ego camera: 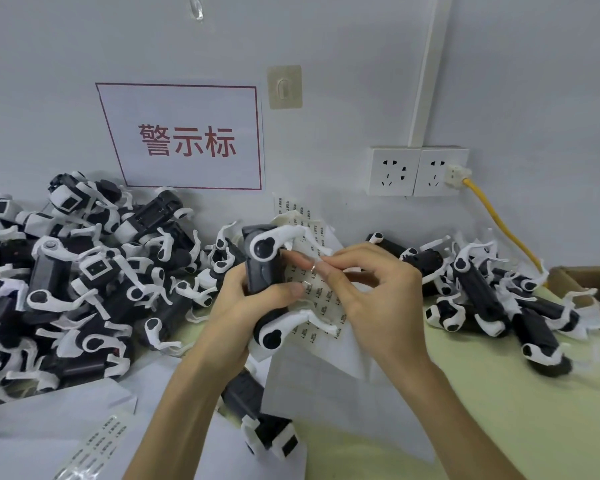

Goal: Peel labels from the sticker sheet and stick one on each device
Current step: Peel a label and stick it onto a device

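Pinching with thumb and forefinger, the right hand [378,289] keeps a narrow grip on what looks to be a small label [314,267], too tiny to read. Its fingertips sit just at 3 o'clock of the device [261,271]. The left hand [238,303] holds that device in a full wrapped grip, thumb across the dark body and forefinger reaching toward the label. The device stands with its long axis running 12 to 6 o'clock, a white lever at each end, its dark side face turned toward 3 o'clock. The right hand is therefore the nearer one, and I judge a short push toward 9 o'clock would lay the label on. Behind both hands the sticker sheet [321,306] rests on the worktop [499,410]. A left heap [66,282] of loose devices lies at 9 o'clock, a right heap [482,296] at 3 o'clock, and a second sheet [101,434] at 7 o'clock.
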`<state>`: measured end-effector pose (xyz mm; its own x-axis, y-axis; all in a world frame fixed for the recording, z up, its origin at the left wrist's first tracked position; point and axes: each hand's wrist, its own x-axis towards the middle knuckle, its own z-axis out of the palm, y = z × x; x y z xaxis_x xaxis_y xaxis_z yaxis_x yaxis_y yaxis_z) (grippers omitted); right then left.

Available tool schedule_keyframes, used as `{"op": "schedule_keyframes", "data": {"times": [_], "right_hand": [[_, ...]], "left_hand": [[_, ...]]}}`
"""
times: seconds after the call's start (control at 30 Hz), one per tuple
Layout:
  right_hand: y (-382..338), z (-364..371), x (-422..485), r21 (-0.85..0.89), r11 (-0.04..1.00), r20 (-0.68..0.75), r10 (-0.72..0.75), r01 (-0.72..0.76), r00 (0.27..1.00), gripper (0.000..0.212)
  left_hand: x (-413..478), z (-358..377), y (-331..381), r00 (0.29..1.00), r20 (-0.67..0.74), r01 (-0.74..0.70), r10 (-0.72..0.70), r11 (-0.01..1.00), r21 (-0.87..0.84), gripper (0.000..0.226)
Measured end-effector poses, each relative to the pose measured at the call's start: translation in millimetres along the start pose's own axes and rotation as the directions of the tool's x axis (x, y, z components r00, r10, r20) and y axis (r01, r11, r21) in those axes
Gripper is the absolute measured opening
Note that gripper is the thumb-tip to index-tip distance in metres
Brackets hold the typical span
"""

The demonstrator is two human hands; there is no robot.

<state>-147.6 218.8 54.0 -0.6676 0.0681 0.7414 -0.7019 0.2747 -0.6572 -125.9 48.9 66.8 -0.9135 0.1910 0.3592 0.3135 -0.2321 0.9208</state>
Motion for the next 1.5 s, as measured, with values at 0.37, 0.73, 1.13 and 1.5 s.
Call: {"op": "schedule_keyframes", "data": {"times": [0.37, 0.73, 1.13, 1.5], "right_hand": [[4, -13, 11, 0.129, 0.971, -0.005, 0.205, -0.203, 0.979, 0.013], [-1, -30, 20, 0.163, 0.965, 0.16, 0.181, -0.207, 0.97, 0.041], [-16, -34, 18, -0.089, 0.996, 0.211, 0.012, 0.008, 0.977, 0.043], [-18, -28, 20, 0.222, 0.929, 0.072, 0.286, -0.295, 0.956, 0.01]], "left_hand": [[2, -4, -6, 0.996, -0.075, 0.058, -0.055, 0.998, 0.03, 0.026], [5, -32, -7, 0.865, -0.501, 0.144, 0.02, 0.947, 0.286, 0.027], [-6, 10, 15, 0.997, -0.017, -0.057, 0.069, 0.917, 0.394, 0.041], [-4, 23, 11, 1.0, 0.01, -0.013, 0.015, 0.987, -0.157, 0.02]]}}
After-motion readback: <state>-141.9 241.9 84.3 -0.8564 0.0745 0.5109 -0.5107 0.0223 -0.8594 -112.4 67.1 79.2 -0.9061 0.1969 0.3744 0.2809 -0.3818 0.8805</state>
